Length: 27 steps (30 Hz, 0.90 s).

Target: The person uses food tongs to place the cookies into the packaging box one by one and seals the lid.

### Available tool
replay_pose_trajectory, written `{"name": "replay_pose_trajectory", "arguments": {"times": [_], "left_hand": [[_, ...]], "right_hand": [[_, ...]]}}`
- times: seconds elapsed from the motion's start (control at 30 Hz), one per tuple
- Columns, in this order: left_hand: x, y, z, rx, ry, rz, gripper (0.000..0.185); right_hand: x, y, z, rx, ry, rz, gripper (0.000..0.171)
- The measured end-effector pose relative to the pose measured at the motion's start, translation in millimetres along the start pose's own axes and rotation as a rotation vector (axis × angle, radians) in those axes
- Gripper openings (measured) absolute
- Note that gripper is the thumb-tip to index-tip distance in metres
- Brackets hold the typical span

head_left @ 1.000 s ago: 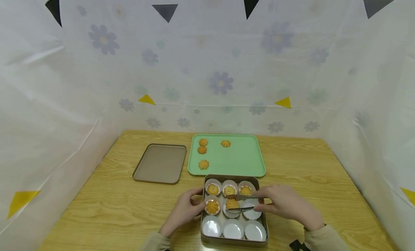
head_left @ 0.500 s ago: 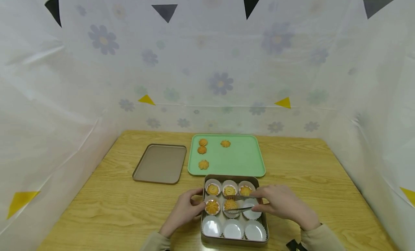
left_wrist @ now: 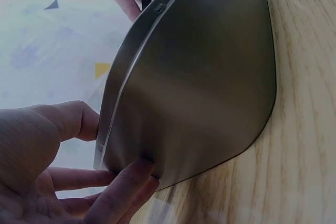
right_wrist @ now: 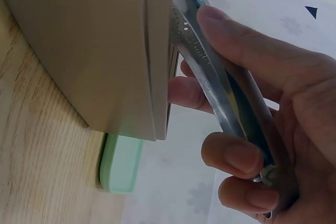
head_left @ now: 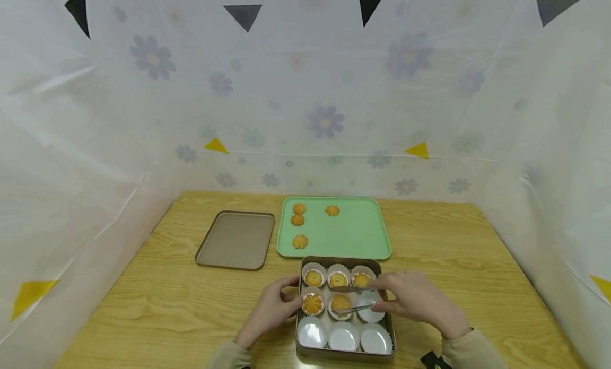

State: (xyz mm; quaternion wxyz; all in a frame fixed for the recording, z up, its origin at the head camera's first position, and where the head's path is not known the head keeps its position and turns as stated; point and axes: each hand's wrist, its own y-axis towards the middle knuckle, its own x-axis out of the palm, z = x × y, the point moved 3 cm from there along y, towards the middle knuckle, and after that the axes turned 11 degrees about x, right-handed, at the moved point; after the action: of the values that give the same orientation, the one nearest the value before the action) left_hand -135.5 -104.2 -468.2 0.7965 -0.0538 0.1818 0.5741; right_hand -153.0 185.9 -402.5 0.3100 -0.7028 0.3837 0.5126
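A metal baking tin (head_left: 345,355) with several white paper cups stands near the table's front. My left hand (head_left: 273,309) grips its left wall; in the left wrist view the thumb is at the rim and the fingers lie against the outside. My right hand (head_left: 416,301) holds metal tongs (right_wrist: 210,85) over the tin from the right. Their tips lie on either side of a piped butter cookie (head_left: 341,301) at the middle cup. Another cookie (head_left: 313,304) sits in the cup to its left, and the three back-row cups hold cookies too.
A green tray (head_left: 355,231) with several cookies (head_left: 299,242) lies just behind the tin. Left of it is a flat brown tray (head_left: 236,240) with a low rim. The front-row cups (head_left: 342,337) hold nothing. Patterned white sheeting (head_left: 305,120) surrounds the table.
The tongs shifted slightly left, then the cookie at the middle cup settled lower, its face looking different between the tips. My left hand and the tin stayed still.
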Motion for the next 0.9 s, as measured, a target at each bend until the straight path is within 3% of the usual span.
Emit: {"name": "replay_pose_trajectory", "arguments": {"times": [0.33, 0.6, 0.77, 0.9], "left_hand": [[0.4, 0.3, -0.1, 0.0, 0.0, 0.005, 0.056], [0.3, 0.9, -0.9, 0.005, 0.0, 0.006, 0.057], [0.1, 1.3, -0.4, 0.003, 0.006, 0.004, 0.056], [0.0, 1.3, -0.7, 0.002, 0.004, 0.003, 0.056]], "right_hand": [[-1.0, -0.8, 4.7, 0.029, 0.074, -0.031, 0.034], [4.9, 5.4, 24.9, 0.064, 0.365, 0.008, 0.044], [8.4, 14.5, 40.5, 0.174, 0.576, 0.06, 0.048], [8.0, 23.2, 52.0, 0.23, 0.673, 0.096, 0.049]]}}
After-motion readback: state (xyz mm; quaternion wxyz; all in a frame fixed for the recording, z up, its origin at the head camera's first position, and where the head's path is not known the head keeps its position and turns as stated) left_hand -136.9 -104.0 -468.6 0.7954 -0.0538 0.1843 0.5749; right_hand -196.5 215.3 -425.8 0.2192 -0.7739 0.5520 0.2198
